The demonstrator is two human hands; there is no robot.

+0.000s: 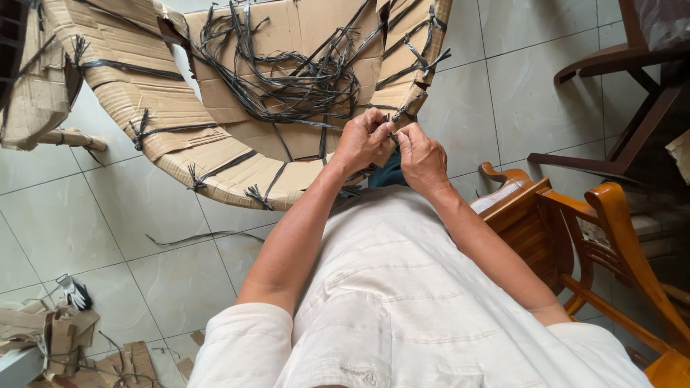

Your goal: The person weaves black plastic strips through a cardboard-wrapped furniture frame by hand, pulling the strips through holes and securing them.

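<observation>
Both hands meet at the lower edge of the curved cardboard piece [215, 136], the left hand [363, 140] and right hand [422, 158] each with a closed fingertip grip pinched on a dark strap [394, 131] threaded through it, above the tiled floor [108, 230].

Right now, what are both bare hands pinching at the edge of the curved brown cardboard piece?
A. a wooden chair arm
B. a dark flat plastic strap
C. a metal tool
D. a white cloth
B: the left hand and right hand meet on a dark flat plastic strap at the edge of the curved brown cardboard piece.
</observation>
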